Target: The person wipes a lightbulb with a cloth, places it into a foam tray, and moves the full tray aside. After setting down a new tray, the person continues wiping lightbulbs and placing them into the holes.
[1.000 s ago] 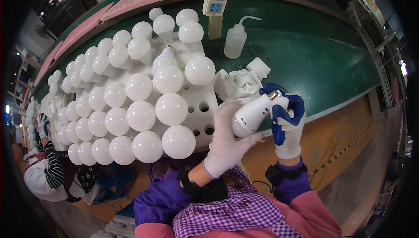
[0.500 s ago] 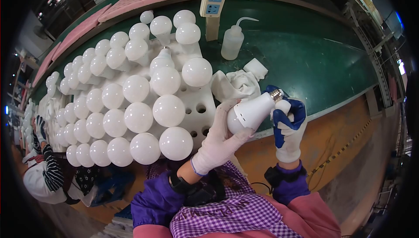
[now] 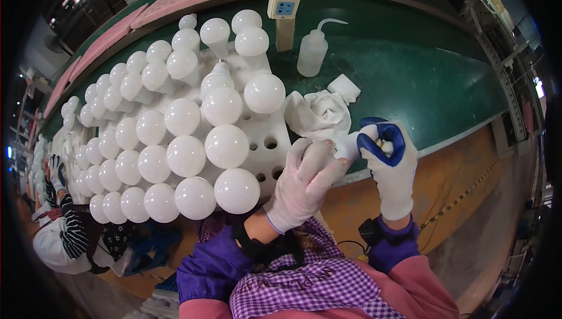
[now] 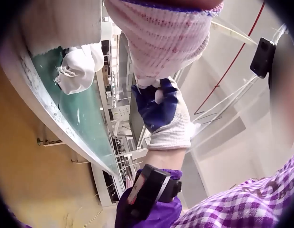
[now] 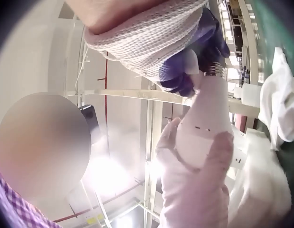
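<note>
A white light bulb (image 3: 346, 146) (image 5: 208, 107) is held between the two gloved hands. In the right wrist view, the left hand (image 3: 307, 184) (image 4: 163, 42) (image 5: 196, 190) grips its rounded end, fingers and thumb around it. The right hand (image 3: 391, 167) (image 4: 163, 114) (image 5: 151, 50), in a blue-coated glove, curls its fingers round the screw base (image 5: 214, 70). A small white piece (image 3: 384, 146) (image 5: 190, 61) shows in the right hand's curled fingers; its nature is unclear.
Rows of bulbs (image 3: 227, 146) stand in a white holed tray (image 3: 275, 158) at left. A white cloth (image 3: 319, 114), a small white block (image 3: 344, 88), a squeeze bottle (image 3: 312, 54) and a socket post (image 3: 285, 9) stand beyond. Another person's striped sleeve (image 3: 71, 225) is far left.
The bulb has turned in the hands, so that the left hand now covers more of it in the head view. The right hand's blue fingers have shifted round the base.
</note>
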`<state>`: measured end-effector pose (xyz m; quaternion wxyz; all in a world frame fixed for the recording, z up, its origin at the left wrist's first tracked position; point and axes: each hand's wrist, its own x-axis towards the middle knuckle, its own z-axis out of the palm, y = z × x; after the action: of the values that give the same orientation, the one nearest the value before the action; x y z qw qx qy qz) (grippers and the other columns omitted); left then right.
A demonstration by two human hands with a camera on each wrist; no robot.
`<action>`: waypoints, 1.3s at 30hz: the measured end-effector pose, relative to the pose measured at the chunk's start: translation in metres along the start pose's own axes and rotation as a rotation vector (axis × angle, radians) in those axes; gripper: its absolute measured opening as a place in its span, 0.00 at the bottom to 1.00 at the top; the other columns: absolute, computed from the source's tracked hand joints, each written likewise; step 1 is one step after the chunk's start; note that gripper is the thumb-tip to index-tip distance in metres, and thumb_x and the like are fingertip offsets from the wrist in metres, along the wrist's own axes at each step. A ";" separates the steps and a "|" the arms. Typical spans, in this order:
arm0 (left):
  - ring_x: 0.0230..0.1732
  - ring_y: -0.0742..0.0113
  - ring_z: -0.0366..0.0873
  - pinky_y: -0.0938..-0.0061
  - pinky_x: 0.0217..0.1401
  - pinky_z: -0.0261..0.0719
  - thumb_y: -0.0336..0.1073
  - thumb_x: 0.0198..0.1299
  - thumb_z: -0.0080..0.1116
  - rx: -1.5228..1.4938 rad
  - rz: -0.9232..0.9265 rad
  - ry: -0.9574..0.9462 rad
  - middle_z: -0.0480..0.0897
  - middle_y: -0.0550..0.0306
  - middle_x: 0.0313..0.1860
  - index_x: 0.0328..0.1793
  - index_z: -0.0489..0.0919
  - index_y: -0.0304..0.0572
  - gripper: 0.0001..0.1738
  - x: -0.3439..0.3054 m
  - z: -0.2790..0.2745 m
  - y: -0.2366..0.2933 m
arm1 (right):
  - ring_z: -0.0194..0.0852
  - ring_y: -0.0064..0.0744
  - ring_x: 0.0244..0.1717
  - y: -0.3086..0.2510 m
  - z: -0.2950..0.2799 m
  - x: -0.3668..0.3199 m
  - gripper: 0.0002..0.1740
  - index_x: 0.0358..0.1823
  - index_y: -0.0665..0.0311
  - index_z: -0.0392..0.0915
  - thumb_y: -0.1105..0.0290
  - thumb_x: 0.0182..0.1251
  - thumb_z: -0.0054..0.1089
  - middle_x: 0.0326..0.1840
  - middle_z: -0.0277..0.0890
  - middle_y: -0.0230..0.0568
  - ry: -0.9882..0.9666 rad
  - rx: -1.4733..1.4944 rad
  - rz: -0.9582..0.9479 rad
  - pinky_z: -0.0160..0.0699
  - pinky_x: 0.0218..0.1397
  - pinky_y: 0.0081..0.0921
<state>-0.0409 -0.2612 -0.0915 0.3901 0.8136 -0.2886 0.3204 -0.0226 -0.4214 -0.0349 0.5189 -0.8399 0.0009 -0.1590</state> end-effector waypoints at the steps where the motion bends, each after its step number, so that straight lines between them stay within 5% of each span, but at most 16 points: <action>1: 0.47 0.43 0.72 0.57 0.44 0.77 0.20 0.34 0.70 0.027 0.031 -0.061 0.70 0.44 0.55 0.56 0.69 0.51 0.39 -0.001 -0.002 0.000 | 0.69 0.21 0.27 -0.007 -0.004 0.005 0.11 0.33 0.67 0.75 0.73 0.51 0.68 0.27 0.76 0.33 -0.060 -0.056 0.026 0.72 0.35 0.20; 4: 0.51 0.40 0.72 0.58 0.48 0.77 0.23 0.36 0.71 -0.052 0.089 -0.116 0.70 0.42 0.57 0.56 0.69 0.49 0.37 -0.004 -0.004 -0.003 | 0.66 0.21 0.24 -0.003 -0.023 0.035 0.13 0.32 0.68 0.74 0.71 0.49 0.69 0.22 0.73 0.37 -0.339 -0.174 0.252 0.68 0.28 0.22; 6: 0.55 0.41 0.71 0.59 0.52 0.75 0.26 0.40 0.71 -0.196 0.031 -0.135 0.68 0.41 0.59 0.59 0.67 0.46 0.37 -0.006 -0.004 -0.001 | 0.65 0.17 0.23 0.009 -0.026 0.048 0.10 0.31 0.68 0.75 0.73 0.51 0.66 0.23 0.74 0.35 -0.402 -0.239 0.169 0.63 0.25 0.18; 8: 0.59 0.42 0.70 0.60 0.57 0.74 0.28 0.43 0.72 -0.328 -0.032 -0.140 0.67 0.41 0.61 0.62 0.65 0.44 0.38 -0.006 -0.006 0.003 | 0.63 0.14 0.22 0.027 -0.029 0.062 0.06 0.31 0.69 0.76 0.75 0.53 0.63 0.23 0.74 0.32 -0.489 0.395 0.342 0.59 0.24 0.15; 10: 0.66 0.47 0.65 0.60 0.62 0.71 0.26 0.46 0.69 -0.541 -0.379 -0.115 0.63 0.41 0.65 0.67 0.61 0.36 0.41 -0.006 -0.012 0.011 | 0.62 0.13 0.22 0.046 -0.021 0.070 0.04 0.32 0.68 0.77 0.76 0.55 0.60 0.24 0.75 0.29 -0.412 0.405 0.273 0.59 0.24 0.13; 11: 0.68 0.54 0.62 0.63 0.67 0.67 0.28 0.51 0.68 -0.563 -0.389 -0.169 0.59 0.43 0.69 0.72 0.52 0.35 0.45 -0.007 -0.014 0.006 | 0.62 0.12 0.21 0.048 -0.016 0.072 0.04 0.32 0.68 0.77 0.76 0.55 0.60 0.24 0.75 0.29 -0.342 0.324 0.256 0.58 0.24 0.12; 14: 0.68 0.58 0.60 0.65 0.69 0.63 0.37 0.51 0.70 -0.768 -0.612 -0.146 0.59 0.46 0.68 0.72 0.51 0.35 0.47 -0.007 -0.015 0.007 | 0.65 0.18 0.23 0.087 0.001 0.082 0.06 0.33 0.67 0.77 0.75 0.53 0.62 0.25 0.76 0.32 -0.230 0.142 0.200 0.63 0.27 0.16; 16: 0.68 0.58 0.59 0.65 0.69 0.63 0.38 0.52 0.70 -0.781 -0.615 -0.120 0.59 0.47 0.68 0.72 0.51 0.36 0.48 -0.010 -0.012 0.002 | 0.72 0.32 0.32 0.115 0.008 0.086 0.10 0.34 0.67 0.78 0.72 0.51 0.65 0.33 0.76 0.38 -0.009 -0.276 -0.001 0.71 0.38 0.27; 17: 0.68 0.59 0.59 0.65 0.69 0.63 0.39 0.52 0.69 -0.798 -0.619 -0.099 0.59 0.48 0.67 0.72 0.50 0.36 0.48 -0.012 -0.011 0.000 | 0.70 0.45 0.47 0.146 0.010 0.091 0.14 0.37 0.65 0.77 0.69 0.48 0.67 0.42 0.75 0.44 0.072 -0.412 -0.078 0.70 0.52 0.37; 20: 0.67 0.59 0.60 0.66 0.68 0.64 0.39 0.51 0.70 -0.889 -0.668 -0.017 0.60 0.49 0.66 0.72 0.51 0.36 0.48 -0.011 -0.009 0.002 | 0.68 0.47 0.54 0.162 0.008 0.091 0.17 0.39 0.64 0.77 0.66 0.48 0.68 0.45 0.74 0.45 0.145 -0.619 -0.236 0.67 0.56 0.39; 24: 0.66 0.60 0.62 0.67 0.66 0.67 0.35 0.55 0.66 -0.924 -0.730 -0.024 0.61 0.50 0.67 0.72 0.51 0.36 0.44 -0.012 -0.009 -0.001 | 0.62 0.54 0.62 0.168 0.004 0.085 0.27 0.52 0.59 0.76 0.65 0.46 0.68 0.57 0.70 0.48 0.145 -0.864 -0.281 0.63 0.62 0.44; 27: 0.64 0.60 0.64 0.65 0.64 0.70 0.34 0.55 0.65 -1.164 -0.866 0.068 0.62 0.49 0.66 0.73 0.50 0.36 0.44 -0.008 -0.008 0.000 | 0.58 0.58 0.66 0.116 0.004 0.074 0.33 0.58 0.57 0.73 0.64 0.45 0.68 0.63 0.66 0.49 0.096 -0.635 -0.404 0.59 0.65 0.46; 30: 0.61 0.58 0.69 0.65 0.59 0.75 0.44 0.58 0.63 -1.319 -1.019 0.119 0.65 0.49 0.63 0.72 0.51 0.38 0.43 -0.001 -0.013 0.005 | 0.55 0.59 0.68 0.082 0.021 0.057 0.40 0.62 0.57 0.70 0.62 0.41 0.70 0.66 0.64 0.51 -0.353 -0.549 -0.549 0.59 0.67 0.46; 34: 0.49 0.56 0.76 0.69 0.49 0.78 0.47 0.64 0.54 -1.513 -1.115 0.126 0.72 0.47 0.55 0.70 0.55 0.38 0.35 -0.002 -0.019 0.006 | 0.61 0.50 0.66 0.106 0.066 0.045 0.30 0.58 0.58 0.73 0.62 0.50 0.63 0.62 0.68 0.47 -0.444 -0.630 -0.722 0.58 0.68 0.43; 37: 0.44 0.57 0.78 0.72 0.43 0.78 0.48 0.67 0.50 -1.599 -1.152 0.143 0.74 0.47 0.52 0.68 0.59 0.37 0.31 -0.002 -0.019 0.005 | 0.69 0.47 0.57 0.108 0.060 0.047 0.25 0.54 0.62 0.74 0.66 0.52 0.63 0.54 0.73 0.45 -0.478 -0.435 -0.528 0.67 0.60 0.38; 39: 0.43 0.58 0.77 0.74 0.41 0.78 0.49 0.68 0.48 -1.647 -1.170 0.174 0.74 0.47 0.52 0.67 0.61 0.37 0.29 -0.004 -0.020 0.003 | 0.70 0.43 0.59 0.083 0.035 0.049 0.30 0.57 0.68 0.71 0.74 0.47 0.62 0.56 0.73 0.46 -0.420 -0.040 -0.090 0.69 0.63 0.31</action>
<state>-0.0514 -0.2451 -0.0832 0.9450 0.2794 0.0534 -0.1613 0.0472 -0.4373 -0.1089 0.4832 -0.8640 -0.1414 -0.0033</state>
